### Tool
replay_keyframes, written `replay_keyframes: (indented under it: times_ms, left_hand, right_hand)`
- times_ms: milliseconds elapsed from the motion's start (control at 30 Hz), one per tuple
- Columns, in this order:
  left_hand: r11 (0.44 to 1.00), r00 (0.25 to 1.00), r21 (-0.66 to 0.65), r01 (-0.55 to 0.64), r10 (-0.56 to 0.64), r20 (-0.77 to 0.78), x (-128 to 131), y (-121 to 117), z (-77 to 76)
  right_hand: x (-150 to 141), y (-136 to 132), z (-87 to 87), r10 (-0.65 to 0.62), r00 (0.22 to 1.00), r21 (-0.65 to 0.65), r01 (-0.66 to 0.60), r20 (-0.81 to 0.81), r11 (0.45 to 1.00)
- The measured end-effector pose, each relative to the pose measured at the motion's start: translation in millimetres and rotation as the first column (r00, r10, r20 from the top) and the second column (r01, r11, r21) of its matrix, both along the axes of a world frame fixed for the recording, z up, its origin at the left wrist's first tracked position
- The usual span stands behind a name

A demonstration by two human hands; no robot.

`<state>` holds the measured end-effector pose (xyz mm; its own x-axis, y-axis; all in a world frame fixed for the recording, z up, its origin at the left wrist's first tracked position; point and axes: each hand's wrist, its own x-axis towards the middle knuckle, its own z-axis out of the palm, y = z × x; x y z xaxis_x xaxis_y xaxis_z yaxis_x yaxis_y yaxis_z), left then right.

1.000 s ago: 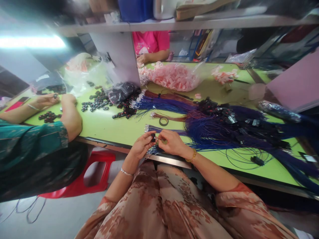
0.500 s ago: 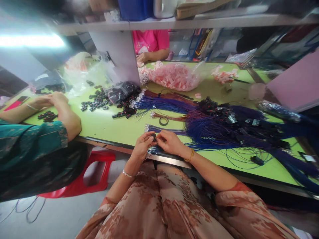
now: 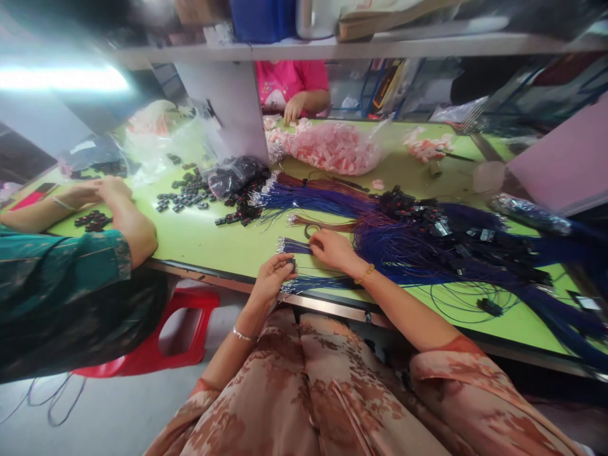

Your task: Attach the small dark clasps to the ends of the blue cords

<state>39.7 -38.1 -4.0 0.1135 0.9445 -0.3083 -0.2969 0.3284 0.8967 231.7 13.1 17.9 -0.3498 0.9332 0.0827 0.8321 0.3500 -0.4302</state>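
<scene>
Head: left hand (image 3: pixel 272 278) holds connector (image 3: pixel 291 261); bag (image 3: pixel 378 135), pieces (image 3: pixel 335 147).

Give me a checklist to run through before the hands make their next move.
1. Black connector held in the left hand: ok, pinched between thumb and fingers.
2. Wire gripped by the right hand: cannot tell, the fingers hide the spot.
3. Metal wire tips left of the right hand uncovered: ok.
4. Dark ring fully in view: not ok, the right hand partly hides it.
5. Co-worker's hands at the left apart from these: ok.
</scene>
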Motion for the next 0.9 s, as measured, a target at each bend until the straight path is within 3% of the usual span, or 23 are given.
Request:
replay_keyframes:
  times_ms: [167,433,533,633,767,900]
  left_hand:
    - [1.000,1.000,0.022,0.010,-0.010,0.001,1,4,-1.2]
    - [1.000,1.000,0.026,-0.002,0.002,-0.006,2,3,-5.0]
    - [1.000,1.000,0.025,-0.003,0.003,0.001,3,3,-5.7]
    - [1.000,1.000,0.026,-0.009,0.008,0.026,5,3,-7.5]
    - [0.999,0.994,0.008,-0.035,0.034,0.101,10,5,-10.0]
    - [0.999,0.978,-0.018,-0.038,0.041,0.206,14,6,-9.0]
  right_hand:
    - [4,12,-11.1,-0.030,0.987,-0.042,0.037,0.159,0.998]
    - [0,7,-11.0,0.002,0.963,0.122,-0.037,0.271,0.992]
    - [-8,9,-9.8,0.015,0.990,0.104,-0.030,0.141,0.994]
    - [-20,10,-4.3,0.088,0.991,0.074,-0.081,-0.103,0.994]
    - [-33,8,7.2,0.138,0.878,-0.008,-0.160,-0.458,0.987]
    - [-30,-1,11.8,0.058,0.796,-0.116,-0.159,-0.603,0.980]
